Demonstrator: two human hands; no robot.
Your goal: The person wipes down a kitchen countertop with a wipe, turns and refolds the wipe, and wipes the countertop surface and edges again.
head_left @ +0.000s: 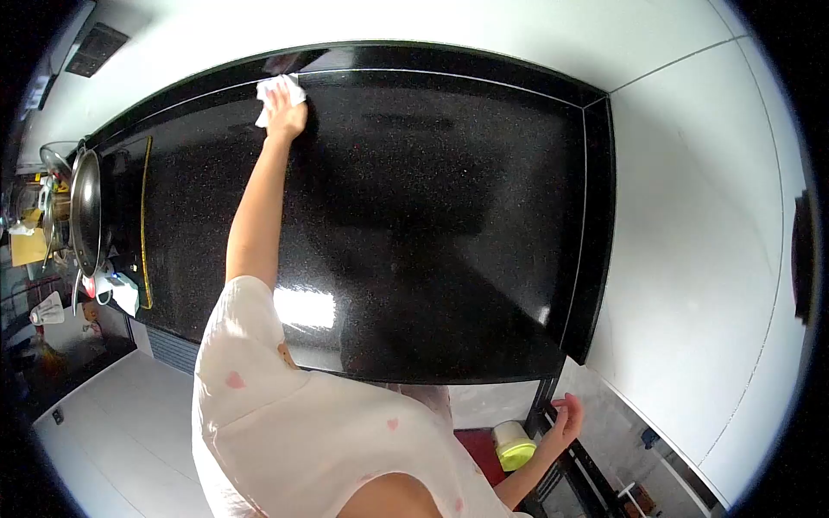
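The left hand (289, 116) holds a bunched white cloth (263, 117) under its fingers, against the far part of the black countertop (414, 173), near the raised edging (414, 57). Whether the palm presses flat, I cannot tell. The right hand (566, 419) holds nothing that I can see; its fingers are loosely bent and a little apart, beyond the near right corner of the slab.

At this reach the left arm is nearly straight, so pressure could easily turn weak or uneven. Leaning in slightly from the hips would put some weight behind the palm. The cloth looks crumpled, and folding it into a flat pad would give fuller contact and keep bare fingertips off the stone. Along the seam below the edging, the folded edge is better than the middle of the wad, with short strokes that follow the line. Overlapping passes would leave fewer missed bands; the bright reflection (306, 306) near the front edge could hide streaks, so a look from another angle helps.

Farther left, a yellow strip (145, 216) runs across the slab, with a frying pan (88, 211) beyond it. Strokes that way are best slowed before the strip.
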